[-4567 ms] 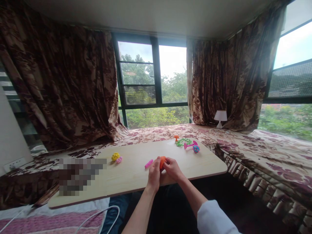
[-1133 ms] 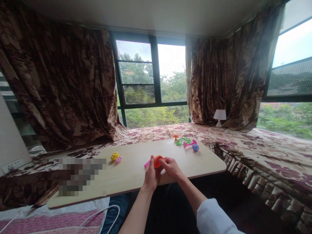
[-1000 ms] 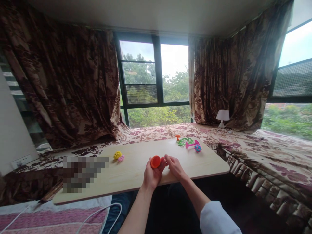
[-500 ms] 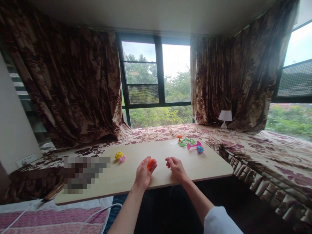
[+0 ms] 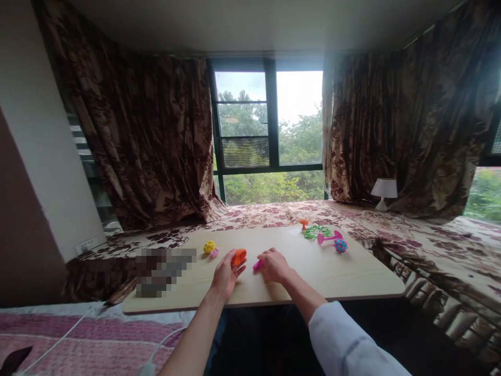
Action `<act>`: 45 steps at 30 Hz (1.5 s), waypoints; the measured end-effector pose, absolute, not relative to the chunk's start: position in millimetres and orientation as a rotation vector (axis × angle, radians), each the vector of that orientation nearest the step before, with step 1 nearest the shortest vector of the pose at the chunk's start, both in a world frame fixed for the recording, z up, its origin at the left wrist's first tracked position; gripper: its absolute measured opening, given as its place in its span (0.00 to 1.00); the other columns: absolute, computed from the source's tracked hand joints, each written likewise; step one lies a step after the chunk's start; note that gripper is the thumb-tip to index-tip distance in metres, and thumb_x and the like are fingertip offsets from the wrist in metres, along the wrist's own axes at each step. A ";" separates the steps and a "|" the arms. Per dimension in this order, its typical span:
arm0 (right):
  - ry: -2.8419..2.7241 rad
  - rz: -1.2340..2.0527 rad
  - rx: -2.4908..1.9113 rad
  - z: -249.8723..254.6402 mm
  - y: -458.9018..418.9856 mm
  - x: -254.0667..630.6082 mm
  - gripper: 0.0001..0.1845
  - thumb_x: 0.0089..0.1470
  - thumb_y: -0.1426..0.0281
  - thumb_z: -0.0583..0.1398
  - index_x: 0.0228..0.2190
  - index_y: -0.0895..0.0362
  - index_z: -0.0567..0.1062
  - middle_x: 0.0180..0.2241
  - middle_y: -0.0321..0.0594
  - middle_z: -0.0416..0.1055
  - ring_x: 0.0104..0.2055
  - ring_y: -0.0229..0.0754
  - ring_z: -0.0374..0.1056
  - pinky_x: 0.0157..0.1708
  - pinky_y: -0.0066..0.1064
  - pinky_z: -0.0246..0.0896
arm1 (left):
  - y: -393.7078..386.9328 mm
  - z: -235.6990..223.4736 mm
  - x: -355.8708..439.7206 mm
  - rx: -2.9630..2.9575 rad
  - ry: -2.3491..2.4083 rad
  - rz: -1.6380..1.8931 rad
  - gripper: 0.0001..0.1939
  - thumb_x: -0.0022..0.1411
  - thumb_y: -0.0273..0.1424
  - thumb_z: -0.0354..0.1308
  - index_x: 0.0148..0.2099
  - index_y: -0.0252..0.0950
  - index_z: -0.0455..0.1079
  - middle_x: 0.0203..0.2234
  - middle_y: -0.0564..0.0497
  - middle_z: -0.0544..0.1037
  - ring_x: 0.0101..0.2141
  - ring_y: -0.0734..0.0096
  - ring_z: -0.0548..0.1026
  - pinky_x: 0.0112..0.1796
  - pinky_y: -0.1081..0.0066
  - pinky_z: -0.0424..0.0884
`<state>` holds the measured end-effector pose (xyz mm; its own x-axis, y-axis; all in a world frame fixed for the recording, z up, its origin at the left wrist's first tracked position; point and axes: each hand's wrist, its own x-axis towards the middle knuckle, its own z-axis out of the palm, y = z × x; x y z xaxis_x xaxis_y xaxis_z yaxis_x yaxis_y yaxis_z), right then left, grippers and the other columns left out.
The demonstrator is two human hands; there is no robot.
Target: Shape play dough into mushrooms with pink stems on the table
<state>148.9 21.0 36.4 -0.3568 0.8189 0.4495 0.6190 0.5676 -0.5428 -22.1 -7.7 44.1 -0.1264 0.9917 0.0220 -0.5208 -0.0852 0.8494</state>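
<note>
Left hand (image 5: 227,272): gripping orange piece (image 5: 239,256) | Right hand (image 5: 275,266): touching pink stick (image 5: 257,266), inside desk's (image 5: 344,279) near edge; closure, I cannot tell | I'd pinch lightly, mid-length

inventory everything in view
Table: 1, pale, centre
Rounded piece: 1, orange, left hand
Stick: 1, pink, right hand
Lumps: 2, yellow and pink, table left
Knob: 1, orange, table back
Chain: 1, green, by knob
Dumbbell: 1, pink, by chain
Studded ball: 1, blue-pink, table right
Lamp: 1, white, right
Curtains: 2, brown, flanking window
Socket: 1, white, left wall
Cable: 1+, white, lower left
Bedding: 1, pink, lower left
Hands: 2, bare, at table
</note>
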 end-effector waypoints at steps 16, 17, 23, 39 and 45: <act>-1.669 0.544 -1.085 15.0 -14.6 161.7 0.10 0.57 0.66 0.55 0.37 0.59 0.71 0.36 0.39 0.69 0.33 0.36 0.67 0.34 0.33 0.65 | -12.2 46.2 23.7 1.141 0.844 1.544 0.15 0.57 0.27 0.56 0.48 0.33 0.65 0.43 0.47 0.72 0.42 0.66 0.72 0.42 0.59 0.69; -1.654 0.561 -1.063 14.9 -14.4 162.3 0.10 0.57 0.66 0.55 0.37 0.59 0.71 0.36 0.39 0.69 0.33 0.36 0.67 0.34 0.32 0.65 | -12.5 46.0 25.2 1.167 0.847 1.522 0.15 0.57 0.27 0.57 0.48 0.33 0.66 0.42 0.47 0.73 0.42 0.66 0.72 0.43 0.59 0.68; -1.599 0.652 -0.955 13.9 -11.6 165.9 0.10 0.57 0.67 0.56 0.36 0.60 0.71 0.35 0.38 0.69 0.31 0.35 0.67 0.31 0.31 0.65 | -18.0 49.8 33.3 1.229 0.835 1.444 0.15 0.57 0.32 0.56 0.46 0.32 0.68 0.41 0.47 0.75 0.43 0.66 0.72 0.47 0.57 0.65; -1.507 0.785 -0.769 18.5 -17.0 167.0 0.12 0.57 0.65 0.55 0.37 0.61 0.70 0.33 0.38 0.70 0.32 0.37 0.68 0.32 0.32 0.66 | -21.5 32.0 39.4 1.096 0.883 1.498 0.13 0.60 0.34 0.53 0.45 0.32 0.67 0.41 0.47 0.73 0.40 0.67 0.72 0.41 0.60 0.69; -1.504 0.804 -0.746 20.5 -19.3 168.2 0.11 0.57 0.66 0.56 0.38 0.61 0.70 0.34 0.38 0.70 0.33 0.37 0.68 0.34 0.33 0.65 | -27.2 28.2 48.2 1.142 0.872 1.430 0.10 0.59 0.31 0.54 0.41 0.32 0.68 0.38 0.48 0.74 0.37 0.69 0.73 0.39 0.62 0.70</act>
<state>168.2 -19.3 20.5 -0.0801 0.8301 0.5518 0.0029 0.5538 -0.8327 48.2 -27.2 28.2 0.0164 0.9823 0.1866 -0.2844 -0.1744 0.9427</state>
